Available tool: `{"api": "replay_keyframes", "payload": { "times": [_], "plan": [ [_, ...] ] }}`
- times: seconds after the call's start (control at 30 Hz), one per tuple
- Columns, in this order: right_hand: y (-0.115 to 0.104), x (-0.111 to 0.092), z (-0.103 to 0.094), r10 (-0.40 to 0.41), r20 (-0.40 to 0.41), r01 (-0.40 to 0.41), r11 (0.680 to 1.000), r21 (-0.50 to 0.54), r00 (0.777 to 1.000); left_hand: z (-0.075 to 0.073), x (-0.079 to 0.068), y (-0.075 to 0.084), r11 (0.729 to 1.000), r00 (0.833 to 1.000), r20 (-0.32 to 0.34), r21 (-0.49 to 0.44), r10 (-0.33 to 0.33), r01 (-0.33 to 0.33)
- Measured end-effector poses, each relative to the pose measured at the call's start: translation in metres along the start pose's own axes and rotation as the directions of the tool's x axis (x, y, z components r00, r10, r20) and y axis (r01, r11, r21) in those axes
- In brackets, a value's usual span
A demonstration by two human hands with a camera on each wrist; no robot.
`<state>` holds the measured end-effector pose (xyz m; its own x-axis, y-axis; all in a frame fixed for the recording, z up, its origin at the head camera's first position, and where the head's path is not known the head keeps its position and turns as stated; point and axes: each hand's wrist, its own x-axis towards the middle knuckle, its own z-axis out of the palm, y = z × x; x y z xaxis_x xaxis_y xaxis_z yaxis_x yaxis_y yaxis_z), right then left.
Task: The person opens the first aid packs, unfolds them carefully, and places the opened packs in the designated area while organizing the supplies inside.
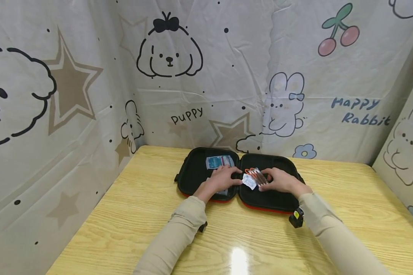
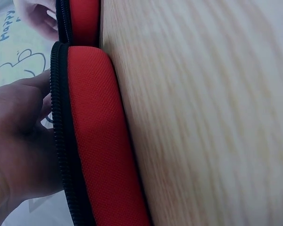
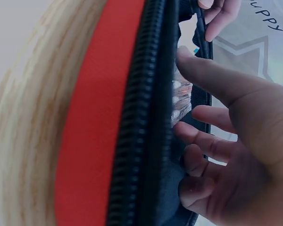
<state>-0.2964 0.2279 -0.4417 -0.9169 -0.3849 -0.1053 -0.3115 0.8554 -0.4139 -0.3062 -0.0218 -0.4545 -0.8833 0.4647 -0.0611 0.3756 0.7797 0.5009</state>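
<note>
An open zip case (image 1: pixel 268 200), black inside and red outside, lies flat on the table with its two halves side by side. My right hand (image 1: pixel 281 180) is over the right half and holds a shiny clear pack of thin brownish sticks with orange ends (image 1: pixel 258 177) between thumb and fingers. Beside that pack lies a small white packet (image 1: pixel 249 181). My left hand (image 1: pixel 221 178) reaches over the left half, its thumb and fingers apart near the hinge and the white packet. Behind it is a blue and white packet (image 1: pixel 215 162); another pale packet (image 1: pixel 223 192) is partly hidden beneath the hand.
The case stands near the back edge of a light wooden table (image 1: pixel 130 214). A printed cloth (image 1: pixel 223 88) hangs behind and at both sides. A small black device (image 1: pixel 296 217) is at the right wrist.
</note>
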Motion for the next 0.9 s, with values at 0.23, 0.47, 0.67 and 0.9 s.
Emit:
{"api": "replay_keyframes", "payload": {
  "times": [0.23,0.47,0.67,0.9],
  "plan": [
    [0.000,-0.001,0.004,0.061,0.032,-0.061,0.998,-0.003,0.998,0.000,0.000,0.000,1.000,1.000,-0.008,0.014,0.009,-0.009],
    [0.001,-0.007,0.005,0.100,0.007,-0.100,0.995,0.015,0.995,0.000,-0.002,0.000,1.000,1.000,-0.006,0.001,0.009,-0.009],
    [-0.001,-0.008,0.007,0.142,-0.033,-0.143,0.989,-0.031,0.989,0.001,-0.001,-0.001,1.000,1.000,-0.005,-0.010,0.016,-0.016],
    [-0.003,-0.010,0.005,0.189,-0.110,-0.198,0.977,-0.073,0.976,0.001,-0.002,-0.001,1.000,1.000,0.003,-0.003,0.011,-0.011]
  ]
}}
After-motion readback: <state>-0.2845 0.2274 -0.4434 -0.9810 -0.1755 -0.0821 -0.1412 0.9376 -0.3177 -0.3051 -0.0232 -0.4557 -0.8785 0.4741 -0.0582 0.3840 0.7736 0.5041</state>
